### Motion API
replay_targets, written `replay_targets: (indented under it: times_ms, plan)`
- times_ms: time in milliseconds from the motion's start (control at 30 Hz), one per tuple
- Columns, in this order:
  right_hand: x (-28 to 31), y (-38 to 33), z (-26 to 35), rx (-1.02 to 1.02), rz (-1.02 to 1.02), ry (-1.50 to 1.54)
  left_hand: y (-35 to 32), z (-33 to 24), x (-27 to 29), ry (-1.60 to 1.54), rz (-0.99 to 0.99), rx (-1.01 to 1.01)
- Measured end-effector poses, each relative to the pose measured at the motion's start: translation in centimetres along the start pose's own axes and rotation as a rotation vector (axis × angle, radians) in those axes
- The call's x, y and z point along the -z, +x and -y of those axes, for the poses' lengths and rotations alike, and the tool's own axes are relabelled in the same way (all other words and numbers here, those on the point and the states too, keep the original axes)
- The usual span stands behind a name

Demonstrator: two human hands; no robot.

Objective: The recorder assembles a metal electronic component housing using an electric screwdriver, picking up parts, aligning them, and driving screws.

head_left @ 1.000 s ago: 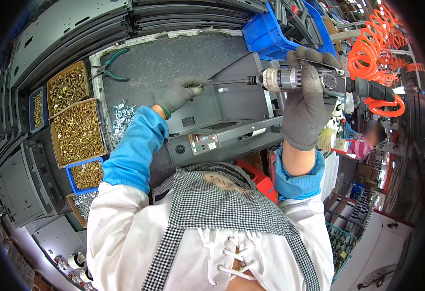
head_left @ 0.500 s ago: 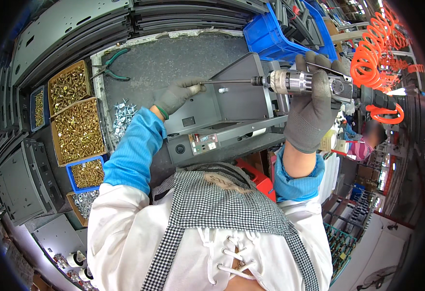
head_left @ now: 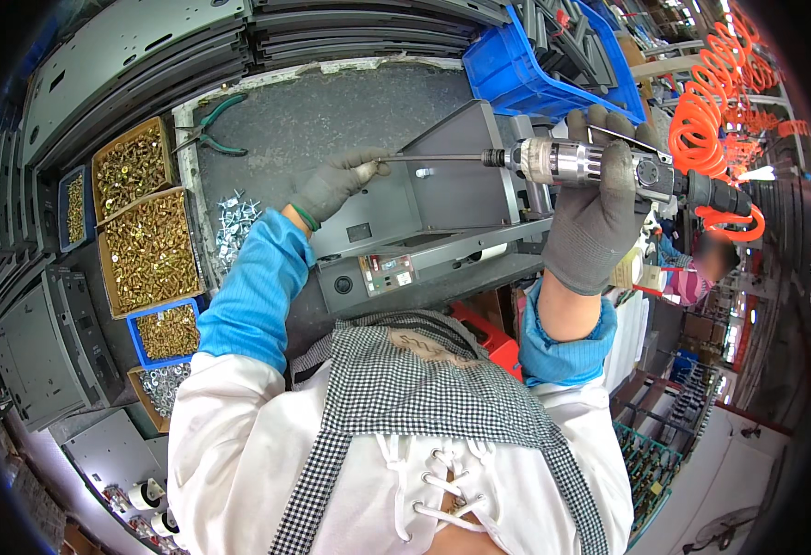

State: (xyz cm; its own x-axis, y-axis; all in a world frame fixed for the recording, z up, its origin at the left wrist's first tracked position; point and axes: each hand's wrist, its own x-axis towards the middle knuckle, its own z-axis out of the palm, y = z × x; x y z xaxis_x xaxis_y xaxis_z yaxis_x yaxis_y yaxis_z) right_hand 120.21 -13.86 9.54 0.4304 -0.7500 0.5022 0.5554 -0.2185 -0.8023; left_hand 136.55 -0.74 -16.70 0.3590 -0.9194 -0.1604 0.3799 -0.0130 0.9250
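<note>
Head view, looking down over the person's chest. The right hand [head_left: 600,217], in a grey glove, has its fingers clamped around the body of a silver power screwdriver [head_left: 577,165], held level above the grey metal housing [head_left: 442,217] on the tabletop [head_left: 331,116]. The long bit [head_left: 429,158] runs leftward to the left hand [head_left: 336,183], whose gloved fingers are pinched together at the bit's tip; whether a screw sits between them is too small to tell. The screwdriver's rear end and its coiled orange hose [head_left: 711,102] are cut off at the right rim. To the left, cardboard boxes [head_left: 151,250] hold brass-coloured screws, a blue tray [head_left: 167,331] holds more, and loose silver clips [head_left: 233,222] lie beside them. A blue bin [head_left: 526,69] holds grey metal parts.
</note>
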Motion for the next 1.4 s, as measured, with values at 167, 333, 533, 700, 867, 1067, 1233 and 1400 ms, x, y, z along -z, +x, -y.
replay_targets:
  times_ms: [167,333,533,700,867,1067,1233,1400]
  plan:
    - [0.2,0.1,0.1,-0.002,-0.014,-0.014,0.3,0.5,0.3,-0.037,0.039,0.014]
    - [-0.1,0.2,0.2,-0.037,-0.024,-0.043,0.2,-0.5,-0.4,-0.064,0.012,-0.005]
    - [-0.1,-0.2,0.0,-0.037,-0.055,-0.032,1.1,0.9,-0.2,-0.009,0.075,-0.019]
    - [0.6,0.2,-0.4,-0.02,0.007,0.002,1.2,1.9,1.3,-0.161,0.216,0.141]
    - [1.1,0.4,-0.1,-0.025,0.003,0.016,1.0,0.9,1.2,-0.172,0.246,0.104]
    - [0.1,0.0,-0.5,0.004,0.004,-0.037,1.2,-0.6,0.1,0.072,0.085,0.026]
    - [-0.9,0.4,-1.7,0.035,0.188,-0.207,2.9,-1.8,0.5,0.763,-0.123,0.019]
    - [-1.7,0.3,-3.8,-0.05,0.242,-0.256,4.6,-2.1,-2.2,1.312,-0.066,0.001]
